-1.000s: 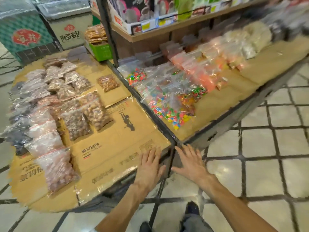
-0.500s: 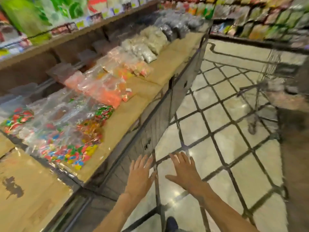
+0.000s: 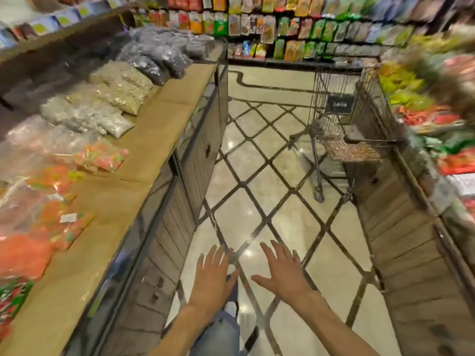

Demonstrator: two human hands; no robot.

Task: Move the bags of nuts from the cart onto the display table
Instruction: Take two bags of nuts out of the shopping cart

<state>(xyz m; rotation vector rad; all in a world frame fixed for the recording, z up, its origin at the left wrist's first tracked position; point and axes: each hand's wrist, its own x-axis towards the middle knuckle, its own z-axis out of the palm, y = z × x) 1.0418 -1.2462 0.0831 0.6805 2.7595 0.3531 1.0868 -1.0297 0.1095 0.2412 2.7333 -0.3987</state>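
Note:
A wire shopping cart (image 3: pixel 334 109) stands down the aisle at the right, close against a wooden display unit. Bags of nuts (image 3: pixel 352 151) show through its basket's mesh. My left hand (image 3: pixel 213 276) and my right hand (image 3: pixel 282 273) hover side by side over the tiled floor, fingers spread and straight, holding nothing. The cart is well ahead of both hands. The round display table with nut bags is out of view.
On the left runs a long display table (image 3: pixel 154 140) lined with brown paper, holding bags of sweets (image 3: pixel 100 158), pale seeds (image 3: pixel 120 91) and dark goods (image 3: pixel 159 57). A wooden display unit (image 3: pixel 401 240) borders the right. Snack shelves (image 3: pixel 295 24) close the aisle's far end.
The view has swung right, away from the round table with nut bags, along the aisle to the cart. Both hands stay open and empty in front of me.

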